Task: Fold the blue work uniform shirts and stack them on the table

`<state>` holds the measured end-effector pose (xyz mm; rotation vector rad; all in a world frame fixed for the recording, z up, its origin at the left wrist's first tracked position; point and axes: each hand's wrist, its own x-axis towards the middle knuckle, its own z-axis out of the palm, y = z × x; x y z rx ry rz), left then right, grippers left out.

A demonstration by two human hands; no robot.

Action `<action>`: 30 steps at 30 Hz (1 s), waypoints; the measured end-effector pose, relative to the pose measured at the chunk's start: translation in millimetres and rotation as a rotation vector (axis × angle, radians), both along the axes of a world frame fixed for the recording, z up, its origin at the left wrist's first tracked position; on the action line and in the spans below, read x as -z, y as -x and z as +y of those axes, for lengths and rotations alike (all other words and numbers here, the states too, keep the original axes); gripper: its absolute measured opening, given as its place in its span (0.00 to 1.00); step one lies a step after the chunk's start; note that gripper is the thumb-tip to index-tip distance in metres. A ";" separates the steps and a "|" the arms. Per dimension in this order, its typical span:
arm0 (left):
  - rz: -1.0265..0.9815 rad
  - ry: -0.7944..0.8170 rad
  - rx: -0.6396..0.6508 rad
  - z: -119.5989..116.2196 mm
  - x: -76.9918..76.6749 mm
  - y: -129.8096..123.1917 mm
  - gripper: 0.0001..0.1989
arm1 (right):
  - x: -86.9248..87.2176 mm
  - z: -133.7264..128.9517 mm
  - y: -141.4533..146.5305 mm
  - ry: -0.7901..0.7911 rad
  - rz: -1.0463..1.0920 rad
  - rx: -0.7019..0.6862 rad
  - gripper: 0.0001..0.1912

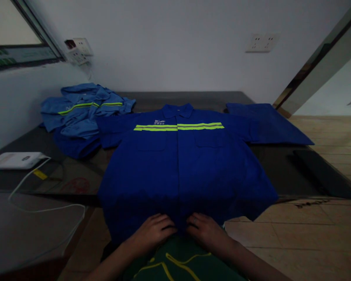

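Observation:
A dark blue short-sleeved shirt (152, 164) with a yellow-green reflective stripe lies spread out, collar away from me, its lower part hanging over the table's front edge. My left hand (158, 230) has its curled fingers on the bottom hem, left of the front closure. On the other side of the closure, my right hand (203, 228), with a ring on one finger, is closed on the same hem. Both sets of fingertips are hidden against the cloth.
Crumpled blue clothes (84, 109) lie at the back left. A folded blue cloth (280, 125) sits beyond the right sleeve. At the left is a white device (16, 160) with a cable; a dark flat object (324, 171) rests at the table's (275, 168) right end.

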<state>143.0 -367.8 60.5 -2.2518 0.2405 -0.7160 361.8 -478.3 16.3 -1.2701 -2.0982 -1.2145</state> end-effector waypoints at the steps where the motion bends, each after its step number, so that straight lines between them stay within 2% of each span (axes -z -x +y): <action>1: 0.007 -0.004 0.000 0.1 0.2 -0.7 0.11 | 1.7 2.5 0.9 -0.024 -0.001 -0.015 0.06; 5: 0.014 0.005 0.020 1.4 2.7 -1.4 0.11 | 3.2 3.0 9.9 -0.101 0.164 -0.149 0.06; 7: 0.003 0.010 0.062 4.3 6.0 -2.3 0.11 | 0.4 0.6 17.1 -0.088 0.192 -0.161 0.06; 11: -0.019 0.060 0.149 9.1 14.2 -4.3 0.12 | -7.4 -0.6 28.8 0.076 0.081 0.007 0.06; 14: -0.063 0.137 0.185 8.9 16.3 5.3 0.12 | -13.8 -6.8 31.0 0.190 0.103 0.092 0.06; 15: -0.132 0.148 0.201 9.5 15.8 12.9 0.13 | -16.6 -11.9 31.1 0.230 0.119 0.088 0.07; 17: -0.395 0.161 0.232 13.6 13.5 35.2 0.13 | -24.3 -26.8 32.6 0.310 0.140 0.045 0.09; 21: -1.144 0.275 0.226 30.8 1.6 96.4 0.07 | -51.4 -62.8 50.9 0.372 0.110 -0.110 0.12; 23: -1.385 0.356 0.252 36.5 -13.8 123.8 0.06 | -71.1 -74.5 70.6 0.347 -0.011 -0.169 0.12; 25: -1.459 0.435 0.327 37.3 -41.0 142.8 0.11 | -94.9 -77.5 96.1 0.287 -0.213 -0.186 0.11; 27: -1.400 0.507 0.397 35.9 -81.1 152.7 0.16 | -121.6 -71.7 124.7 0.187 -0.414 -0.176 0.09; 30: -1.274 0.620 0.413 38.1 -157.4 154.9 0.18 | -161.9 -50.4 167.0 0.012 -0.589 -0.163 0.07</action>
